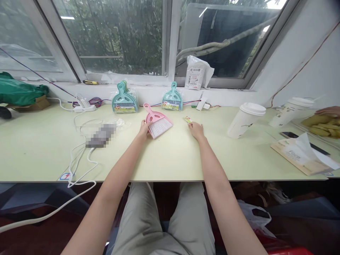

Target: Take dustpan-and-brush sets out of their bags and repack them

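My left hand [144, 129] grips the left edge of a pink dustpan [155, 116], with its small white-bristled brush [160, 127] lying in the pan. The dustpan's handle points away toward the window. To the right, my right hand [197, 130] is closed on a small printed label card [187, 119] just above or on the table; I cannot tell which. Behind them, a stack of teal dustpan sets [124, 99] in clear wrap leans against the wall. Another wrapped teal dustpan set [172, 98] stands to its right.
White cups [244, 120] and a tissue pack [302, 154] stand on the right, near a phone [289, 135]. White cables [79, 156] and a blurred grey object [101, 136] lie left. A power strip [84, 106] sits by the wall. Another person's hand [329, 111] shows far right.
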`<action>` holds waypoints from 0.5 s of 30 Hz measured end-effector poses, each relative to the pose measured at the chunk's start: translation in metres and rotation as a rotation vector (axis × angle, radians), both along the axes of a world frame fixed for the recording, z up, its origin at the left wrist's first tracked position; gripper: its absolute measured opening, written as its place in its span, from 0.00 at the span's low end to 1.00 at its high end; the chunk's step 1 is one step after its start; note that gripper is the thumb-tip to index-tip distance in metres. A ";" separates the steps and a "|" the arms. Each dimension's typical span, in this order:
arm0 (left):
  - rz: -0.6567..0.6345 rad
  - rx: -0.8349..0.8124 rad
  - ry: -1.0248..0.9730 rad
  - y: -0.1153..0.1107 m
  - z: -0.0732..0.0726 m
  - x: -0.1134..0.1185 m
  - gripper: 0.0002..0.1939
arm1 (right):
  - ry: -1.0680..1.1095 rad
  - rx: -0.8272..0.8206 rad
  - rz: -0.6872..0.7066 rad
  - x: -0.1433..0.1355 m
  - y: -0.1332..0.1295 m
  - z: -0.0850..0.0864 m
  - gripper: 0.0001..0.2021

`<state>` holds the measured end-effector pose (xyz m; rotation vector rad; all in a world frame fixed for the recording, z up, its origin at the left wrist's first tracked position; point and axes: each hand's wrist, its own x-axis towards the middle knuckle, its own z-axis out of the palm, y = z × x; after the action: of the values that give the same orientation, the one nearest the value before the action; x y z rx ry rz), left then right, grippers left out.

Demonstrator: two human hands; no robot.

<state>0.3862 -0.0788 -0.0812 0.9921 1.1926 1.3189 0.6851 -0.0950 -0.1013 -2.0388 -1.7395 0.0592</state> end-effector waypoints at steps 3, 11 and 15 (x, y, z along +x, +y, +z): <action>0.074 0.011 0.005 0.008 -0.003 -0.011 0.18 | -0.053 0.081 0.090 -0.024 0.000 0.009 0.21; 0.168 0.003 0.016 0.018 -0.010 -0.023 0.19 | -0.098 0.003 0.348 -0.072 -0.002 0.005 0.15; 0.143 0.007 0.024 0.016 -0.009 -0.020 0.19 | -0.091 0.040 0.382 -0.081 -0.001 0.001 0.19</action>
<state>0.3660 -0.0632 -0.0904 0.9441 1.2979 1.4273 0.6037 -0.0960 -0.1000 -1.6792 -2.1473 0.0507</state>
